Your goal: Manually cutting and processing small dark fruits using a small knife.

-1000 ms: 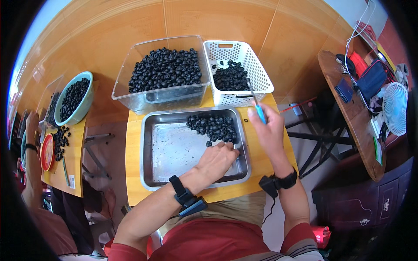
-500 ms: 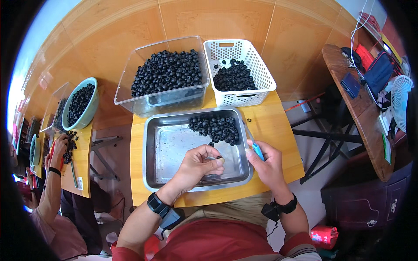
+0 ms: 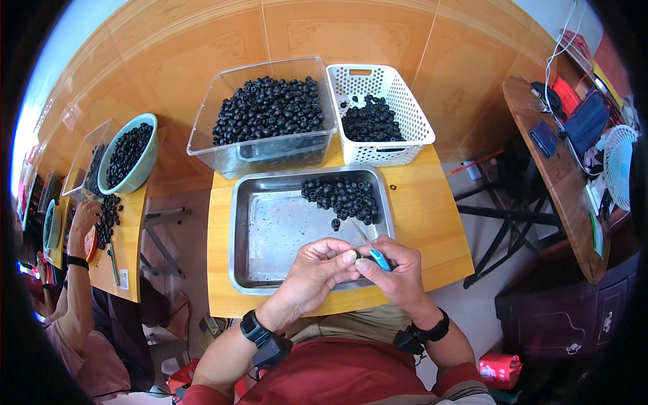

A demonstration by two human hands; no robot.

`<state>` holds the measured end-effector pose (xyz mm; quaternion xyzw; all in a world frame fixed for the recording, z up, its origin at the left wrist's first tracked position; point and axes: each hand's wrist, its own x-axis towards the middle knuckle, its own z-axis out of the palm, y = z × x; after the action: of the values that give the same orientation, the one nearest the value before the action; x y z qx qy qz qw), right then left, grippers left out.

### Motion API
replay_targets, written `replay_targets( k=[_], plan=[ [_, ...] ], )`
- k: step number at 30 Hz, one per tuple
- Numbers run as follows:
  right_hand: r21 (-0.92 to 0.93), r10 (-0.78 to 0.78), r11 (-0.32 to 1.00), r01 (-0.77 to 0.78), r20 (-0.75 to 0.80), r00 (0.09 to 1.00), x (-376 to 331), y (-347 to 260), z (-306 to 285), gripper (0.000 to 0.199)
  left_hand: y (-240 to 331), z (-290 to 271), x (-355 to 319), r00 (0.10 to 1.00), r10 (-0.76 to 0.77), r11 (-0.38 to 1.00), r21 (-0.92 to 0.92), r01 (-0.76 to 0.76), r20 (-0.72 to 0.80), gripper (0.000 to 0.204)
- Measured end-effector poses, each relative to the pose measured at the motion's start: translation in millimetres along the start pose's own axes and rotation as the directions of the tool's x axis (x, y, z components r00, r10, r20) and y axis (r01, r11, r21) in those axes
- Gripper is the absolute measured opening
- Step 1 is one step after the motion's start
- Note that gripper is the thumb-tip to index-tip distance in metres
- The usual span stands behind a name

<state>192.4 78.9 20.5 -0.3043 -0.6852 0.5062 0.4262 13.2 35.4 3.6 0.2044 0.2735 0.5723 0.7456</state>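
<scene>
My left hand (image 3: 314,273) is over the near edge of the steel tray (image 3: 237,236), its thumb and fingers pinched on a small black ring-like piece that is almost wholly hidden. Close against its fingertips, my right hand (image 3: 399,270) grips a blue-handled tool (image 3: 380,259) with a slim metal tip, which points up and left over the tray. Whether the tip touches the piece I cannot tell. Many small round black pieces (image 3: 341,198) with holes lie heaped at the tray's far right. One loose black piece (image 3: 335,223) sits just nearer than the heap.
Behind the tray stand a clear plastic bin (image 3: 202,143) and a white perforated basket (image 3: 422,131), both holding black pieces. One bit lies on the yellow table (image 3: 432,223). At left, a co-worker's hand (image 3: 84,219) works beside a pale green bowl (image 3: 143,177). A brown table (image 3: 540,162) stands right.
My hands have come together: the right has moved left and nearer with the blue-handled tool, the left slightly right. The view has shifted a little. One black piece now lies apart from the heap.
</scene>
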Motion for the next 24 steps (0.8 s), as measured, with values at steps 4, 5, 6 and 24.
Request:
replay_targets(
  k=[4,5,6,24],
  plan=[
    [0.083,0.027,0.996,-0.028,0.015,1.000,-1,-3,3,0.019,3,-1,-5,0.999,0.016,1.000,-0.003,-0.016,0.044,0.015],
    [0.174,0.132,0.976,-0.134,0.024,0.991,-2,-6,4,0.018,3,-2,-7,0.999,0.020,1.000,0.016,-0.021,0.037,0.016],
    [0.262,0.235,0.936,-0.237,0.043,0.971,-2,-7,5,0.018,2,-2,-8,0.999,0.025,0.999,0.035,-0.026,0.030,0.017],
    [0.089,0.301,0.950,-0.300,0.005,0.954,-8,-9,9,0.028,-3,-12,-22,0.992,0.128,0.990,0.059,-0.128,0.002,0.015]
  ],
)
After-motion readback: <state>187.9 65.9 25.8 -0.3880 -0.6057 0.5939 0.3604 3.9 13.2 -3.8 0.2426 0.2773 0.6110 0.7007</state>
